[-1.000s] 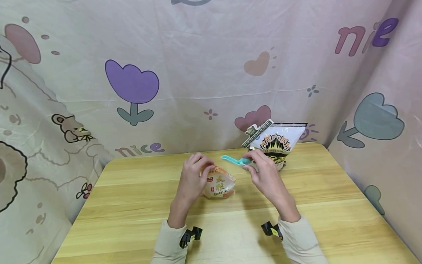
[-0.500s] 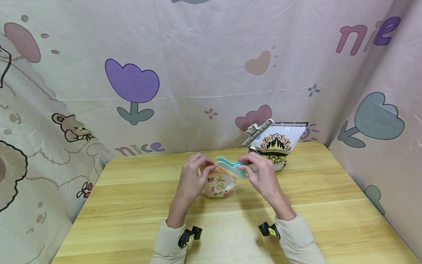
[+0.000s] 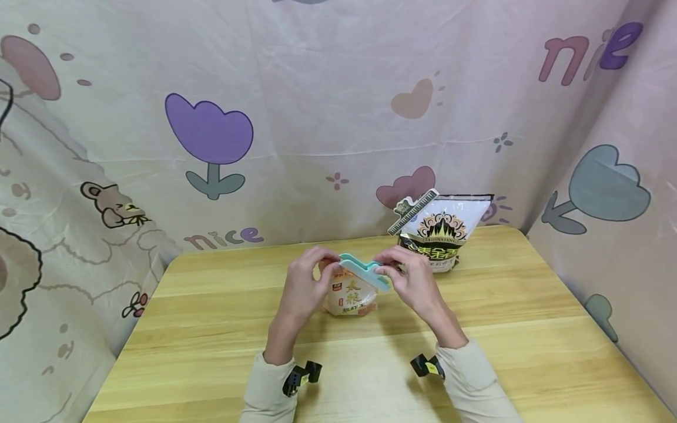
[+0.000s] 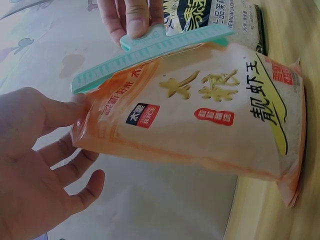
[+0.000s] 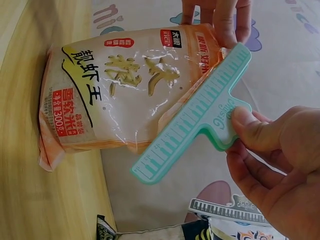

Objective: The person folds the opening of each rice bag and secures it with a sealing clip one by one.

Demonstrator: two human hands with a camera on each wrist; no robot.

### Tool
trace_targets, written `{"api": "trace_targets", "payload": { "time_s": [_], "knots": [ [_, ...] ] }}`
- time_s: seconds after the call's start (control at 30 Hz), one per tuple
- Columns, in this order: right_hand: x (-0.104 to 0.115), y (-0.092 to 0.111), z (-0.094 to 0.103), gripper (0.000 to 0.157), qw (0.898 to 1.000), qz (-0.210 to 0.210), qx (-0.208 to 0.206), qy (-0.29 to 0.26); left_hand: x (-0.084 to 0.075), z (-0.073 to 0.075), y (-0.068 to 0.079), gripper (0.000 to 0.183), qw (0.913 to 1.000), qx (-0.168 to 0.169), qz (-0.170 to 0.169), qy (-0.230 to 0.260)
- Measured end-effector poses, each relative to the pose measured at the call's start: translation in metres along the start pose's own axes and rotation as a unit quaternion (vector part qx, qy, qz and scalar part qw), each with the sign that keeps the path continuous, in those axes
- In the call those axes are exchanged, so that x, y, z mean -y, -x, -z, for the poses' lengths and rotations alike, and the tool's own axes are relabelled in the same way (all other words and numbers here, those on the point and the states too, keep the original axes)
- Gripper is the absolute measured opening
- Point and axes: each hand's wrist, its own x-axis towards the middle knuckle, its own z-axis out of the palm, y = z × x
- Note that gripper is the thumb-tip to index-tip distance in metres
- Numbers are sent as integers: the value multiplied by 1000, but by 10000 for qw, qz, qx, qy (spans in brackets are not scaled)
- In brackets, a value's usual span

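An orange and white rice bag (image 3: 351,295) stands upright on the table. At its top left corner my left hand (image 3: 307,284) pinches the plastic between thumb and fingers, as the left wrist view shows of the bag (image 4: 190,110). My right hand (image 3: 415,279) squeezes the handle of a mint-green sealing clip (image 3: 365,271) between thumb and fingers. In the right wrist view the clip (image 5: 192,117) lies slantwise along the bag's top edge, its long bar against the orange plastic. Whether its two bars straddle the edge fully, I cannot tell.
Behind my right hand stands a white and black rice bag (image 3: 441,235), with a white and black piano-key clip (image 3: 414,211) on its upper left corner. The wooden table (image 3: 211,329) meets a printed curtain (image 3: 307,194) at the back and sides.
The right hand has brought the green clip leftward and slightly down, from beside the orange bag onto its top edge. The left hand keeps its pinch on the bag corner.
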Motion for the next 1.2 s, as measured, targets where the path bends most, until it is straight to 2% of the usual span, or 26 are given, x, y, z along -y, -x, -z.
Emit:
{"api": "trace_targets", "payload": {
  "time_s": [0.13,0.3,0.57,0.77,1.03,1.2],
  "knots": [
    [-1,0,-1,18,10000,-43,73,20,3,5,-1,6,9997,78,118,-196],
    [-1,0,-1,19,10000,-28,59,-17,5,10,-1,9,9986,87,0,-515],
    [0,-1,-4,19,9999,-65,12,-112,2,6,-4,5,9967,-58,-245,-778],
    [1,-2,-7,17,9997,-88,78,-211,1,6,-4,6,9949,-206,-271,-953],
    [-1,-3,-12,17,9998,141,103,-18,2,6,-2,7,9927,-214,-349,-1138],
    [-2,-2,-12,17,9998,148,101,54,2,5,-2,8,9926,-236,-302,-1148]
  ]
}}
